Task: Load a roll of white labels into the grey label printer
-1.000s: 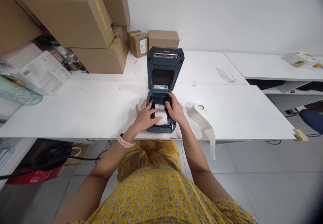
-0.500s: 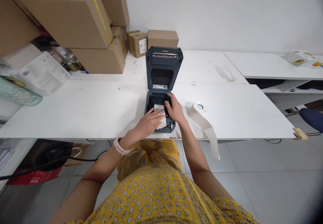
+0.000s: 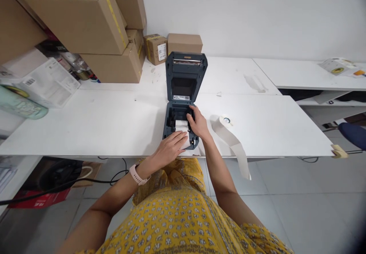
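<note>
Hands at an open label printer (image 3: 170, 126), close to the near edge of a white table (image 3: 100, 124). Left hand (image 3: 170, 147) palm down, reaching in from the lower left, wrist a little bent. Fingers almost straight and close together, tips laid flat on the white paper strip (image 3: 181, 126) at the front of the printer; nothing gripped, only pressed. Pink watch (image 3: 136, 174) on this wrist, forearm bare, elbow out to the left.

Right hand (image 3: 198, 125) a little beyond the left one, forearm rising steeply from below, wrist nearly straight. Fingers curled down into the right side of the paper bay, thumb side toward the paper strip. Not possible to tell whether closed on some part inside or only touching it.

Printer lid (image 3: 185, 74) standing open beyond both hands, leaning back. Paper roll (image 3: 225, 121) just right of the right hand, not touching it, loose tail (image 3: 241, 162) hanging over the table edge. Cardboard boxes (image 3: 80, 21) far beyond the left hand, well apart.
</note>
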Tool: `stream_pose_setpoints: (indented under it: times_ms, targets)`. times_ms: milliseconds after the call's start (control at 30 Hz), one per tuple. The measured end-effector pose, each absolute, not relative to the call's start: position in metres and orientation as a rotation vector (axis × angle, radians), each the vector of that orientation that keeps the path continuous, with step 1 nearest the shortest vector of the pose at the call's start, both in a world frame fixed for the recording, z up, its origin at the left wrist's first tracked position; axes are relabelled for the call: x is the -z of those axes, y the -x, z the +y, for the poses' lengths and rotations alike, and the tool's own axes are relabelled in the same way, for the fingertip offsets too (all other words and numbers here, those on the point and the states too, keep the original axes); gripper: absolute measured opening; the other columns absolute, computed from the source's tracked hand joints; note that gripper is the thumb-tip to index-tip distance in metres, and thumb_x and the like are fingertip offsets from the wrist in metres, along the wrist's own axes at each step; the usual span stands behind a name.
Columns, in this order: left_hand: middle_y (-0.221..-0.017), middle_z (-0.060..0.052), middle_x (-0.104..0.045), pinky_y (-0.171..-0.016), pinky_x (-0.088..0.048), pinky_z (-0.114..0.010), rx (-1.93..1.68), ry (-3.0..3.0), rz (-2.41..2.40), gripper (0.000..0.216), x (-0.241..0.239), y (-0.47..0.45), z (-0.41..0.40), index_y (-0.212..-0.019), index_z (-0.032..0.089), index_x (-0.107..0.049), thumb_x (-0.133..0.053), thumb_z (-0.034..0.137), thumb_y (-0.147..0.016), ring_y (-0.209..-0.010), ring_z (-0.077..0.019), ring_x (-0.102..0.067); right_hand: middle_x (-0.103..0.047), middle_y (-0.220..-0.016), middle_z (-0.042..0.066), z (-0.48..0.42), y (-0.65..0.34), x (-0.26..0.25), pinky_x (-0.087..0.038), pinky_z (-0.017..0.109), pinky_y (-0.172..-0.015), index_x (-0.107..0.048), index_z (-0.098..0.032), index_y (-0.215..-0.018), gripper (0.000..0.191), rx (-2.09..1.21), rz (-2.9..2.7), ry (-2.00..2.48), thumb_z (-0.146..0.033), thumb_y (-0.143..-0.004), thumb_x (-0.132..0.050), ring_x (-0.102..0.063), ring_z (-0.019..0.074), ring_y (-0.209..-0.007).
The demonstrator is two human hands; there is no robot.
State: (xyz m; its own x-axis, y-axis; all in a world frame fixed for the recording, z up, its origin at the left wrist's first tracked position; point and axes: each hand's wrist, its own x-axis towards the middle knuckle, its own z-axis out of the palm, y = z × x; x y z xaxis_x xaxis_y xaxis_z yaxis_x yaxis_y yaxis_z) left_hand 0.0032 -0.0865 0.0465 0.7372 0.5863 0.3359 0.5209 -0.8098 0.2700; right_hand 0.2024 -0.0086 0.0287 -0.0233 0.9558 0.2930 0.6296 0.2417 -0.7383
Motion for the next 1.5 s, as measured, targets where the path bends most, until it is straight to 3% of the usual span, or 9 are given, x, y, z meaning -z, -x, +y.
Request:
stream_pose_setpoints:
  times_ms: [333,533,1200,1367,1500]
  targets:
    - [-0.143,-0.013,-0.061,-0.118,-0.046,-0.043,-0.632,-2.792,1.052,0.037,-0.041,-0.007,-0.104,-0.135,0.015,-0.058,-0.042,0.017,-0.101,-0.138,-0.0242,-0.054,-0.054,-0.149,0.014,-0.010,-0.202,-0.031,-0.041,0.055,-0.116,-0.051,-0.020,-0.139,0.048,-0.545,-1.719,1.508,-0.041,-0.097,-0.044,-0.042,0.0326,-0.147]
    - [-0.147,-0.012,-0.058,-0.120,-0.041,-0.053,-0.630,-2.757,1.180,0.041,-0.043,-0.004,-0.111,-0.134,0.018,-0.060,-0.043,0.012,-0.097,-0.146,-0.0299,-0.043,-0.054,-0.150,0.014,-0.010,-0.201,-0.030,-0.037,0.057,-0.119,-0.052,-0.021,-0.138,0.047,-0.562,-1.695,1.505,-0.042,-0.096,-0.044,-0.037,0.0324,-0.150]
    - [-0.145,-0.010,-0.061,-0.120,-0.034,-0.058,-0.668,-2.838,0.990,0.044,-0.039,0.009,-0.098,-0.135,0.017,-0.060,-0.048,0.011,-0.092,-0.140,-0.0300,-0.050,-0.059,-0.144,0.014,-0.009,-0.201,-0.024,-0.039,0.054,-0.116,-0.058,-0.022,-0.132,0.051,-0.601,-1.614,1.439,-0.053,-0.092,-0.054,-0.050,0.0311,-0.140]
    - [-0.143,-0.010,-0.062,-0.118,-0.036,-0.058,-0.710,-2.798,0.988,0.046,-0.039,0.009,-0.098,-0.135,0.019,-0.060,-0.046,0.010,-0.092,-0.138,-0.0284,-0.051,-0.050,-0.152,0.015,-0.006,-0.203,-0.036,-0.039,0.058,-0.115,-0.045,-0.025,-0.145,0.069,-0.534,-1.478,1.387,-0.063,-0.089,-0.057,-0.049,0.0318,-0.140]
    - [-0.138,-0.010,-0.066,-0.111,-0.046,-0.054,-0.821,-2.805,0.967,0.043,-0.038,0.008,-0.101,-0.130,0.019,-0.063,-0.044,0.008,-0.093,-0.129,-0.0268,-0.057,-0.036,-0.161,0.010,0.033,-0.213,-0.088,-0.031,0.058,-0.121,-0.031,-0.030,-0.153,0.070,-0.195,-1.306,1.230,-0.069,-0.095,-0.041,-0.035,0.0287,-0.151]
